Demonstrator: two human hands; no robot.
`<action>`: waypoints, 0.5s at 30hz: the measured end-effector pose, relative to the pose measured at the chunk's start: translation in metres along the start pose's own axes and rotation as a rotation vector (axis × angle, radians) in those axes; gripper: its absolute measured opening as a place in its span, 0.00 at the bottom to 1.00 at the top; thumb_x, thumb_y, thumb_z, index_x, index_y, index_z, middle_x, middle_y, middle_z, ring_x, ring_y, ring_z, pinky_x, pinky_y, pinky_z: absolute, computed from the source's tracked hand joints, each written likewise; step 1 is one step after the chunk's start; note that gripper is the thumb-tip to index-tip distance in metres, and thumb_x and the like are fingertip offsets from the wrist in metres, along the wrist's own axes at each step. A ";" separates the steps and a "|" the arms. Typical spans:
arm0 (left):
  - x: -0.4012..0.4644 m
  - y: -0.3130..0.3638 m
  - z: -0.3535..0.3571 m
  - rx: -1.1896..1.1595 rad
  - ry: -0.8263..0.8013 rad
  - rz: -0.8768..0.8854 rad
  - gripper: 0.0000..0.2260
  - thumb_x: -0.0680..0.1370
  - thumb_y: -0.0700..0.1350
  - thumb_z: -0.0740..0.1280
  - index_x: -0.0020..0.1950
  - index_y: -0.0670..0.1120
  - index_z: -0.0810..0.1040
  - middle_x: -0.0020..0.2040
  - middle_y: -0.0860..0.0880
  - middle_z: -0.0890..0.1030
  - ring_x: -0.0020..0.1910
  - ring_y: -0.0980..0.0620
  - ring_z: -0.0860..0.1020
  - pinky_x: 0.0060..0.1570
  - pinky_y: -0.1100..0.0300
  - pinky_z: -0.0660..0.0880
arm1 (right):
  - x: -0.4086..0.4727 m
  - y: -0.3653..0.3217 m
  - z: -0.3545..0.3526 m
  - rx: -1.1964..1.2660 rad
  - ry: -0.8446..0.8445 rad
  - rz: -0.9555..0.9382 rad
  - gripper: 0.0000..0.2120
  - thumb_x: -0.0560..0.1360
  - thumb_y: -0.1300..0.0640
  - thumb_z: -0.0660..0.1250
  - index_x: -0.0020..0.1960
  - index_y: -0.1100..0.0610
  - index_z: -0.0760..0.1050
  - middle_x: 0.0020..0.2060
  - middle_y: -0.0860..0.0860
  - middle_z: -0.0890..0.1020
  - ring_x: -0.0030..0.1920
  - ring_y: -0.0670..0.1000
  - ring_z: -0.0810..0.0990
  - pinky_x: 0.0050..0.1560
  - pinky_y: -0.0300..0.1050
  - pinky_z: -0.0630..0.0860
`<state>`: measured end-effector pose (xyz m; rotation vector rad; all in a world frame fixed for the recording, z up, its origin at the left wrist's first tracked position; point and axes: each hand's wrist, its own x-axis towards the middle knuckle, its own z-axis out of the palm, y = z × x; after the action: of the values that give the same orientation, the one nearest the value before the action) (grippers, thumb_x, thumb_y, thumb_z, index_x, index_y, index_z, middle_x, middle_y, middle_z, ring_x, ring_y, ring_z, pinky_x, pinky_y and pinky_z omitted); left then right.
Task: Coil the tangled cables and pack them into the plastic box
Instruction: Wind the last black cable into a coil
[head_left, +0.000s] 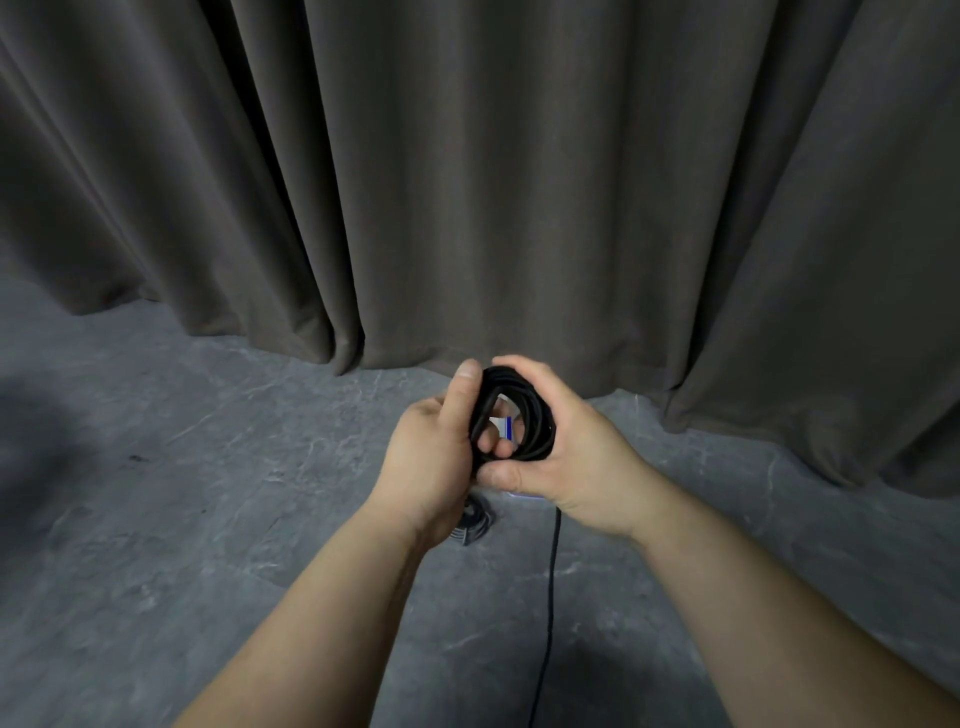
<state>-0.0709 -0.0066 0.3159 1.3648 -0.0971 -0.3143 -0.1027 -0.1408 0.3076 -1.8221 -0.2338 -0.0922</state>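
Between both hands (498, 441), black cable (535, 415), tightly coiled

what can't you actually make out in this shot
Head view, the only one:
- Plastic box: only a blue-and-white sliver shows through the black cable coil; both hands hide the rest.
- Loose cable tail: runs off the bottom edge, so its length and end are unknown.
- Second cable bundle on the floor: mostly behind the left hand, blurred.
- Right hand: its fingers are behind the coil.
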 end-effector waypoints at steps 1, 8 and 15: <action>0.000 -0.002 0.000 0.038 0.024 0.025 0.21 0.80 0.57 0.59 0.38 0.43 0.77 0.24 0.51 0.71 0.26 0.53 0.72 0.30 0.60 0.69 | -0.001 -0.001 0.000 -0.012 0.010 -0.008 0.35 0.65 0.66 0.78 0.60 0.38 0.68 0.49 0.50 0.81 0.47 0.40 0.79 0.51 0.30 0.72; -0.005 0.009 0.002 -0.168 -0.137 -0.063 0.19 0.72 0.59 0.62 0.39 0.42 0.74 0.23 0.52 0.65 0.26 0.55 0.71 0.29 0.62 0.70 | 0.002 0.003 -0.003 0.043 -0.028 -0.004 0.36 0.66 0.62 0.78 0.68 0.46 0.66 0.48 0.43 0.79 0.45 0.43 0.77 0.53 0.42 0.76; -0.003 0.004 -0.001 -0.203 -0.163 -0.019 0.15 0.73 0.53 0.65 0.37 0.43 0.68 0.25 0.49 0.67 0.26 0.54 0.71 0.29 0.62 0.71 | 0.004 0.009 0.001 0.003 -0.081 0.018 0.41 0.65 0.53 0.78 0.71 0.39 0.60 0.52 0.38 0.76 0.55 0.40 0.77 0.61 0.39 0.72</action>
<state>-0.0733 -0.0045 0.3197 1.1384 -0.1826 -0.4400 -0.0968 -0.1415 0.2991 -1.8268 -0.2747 -0.0058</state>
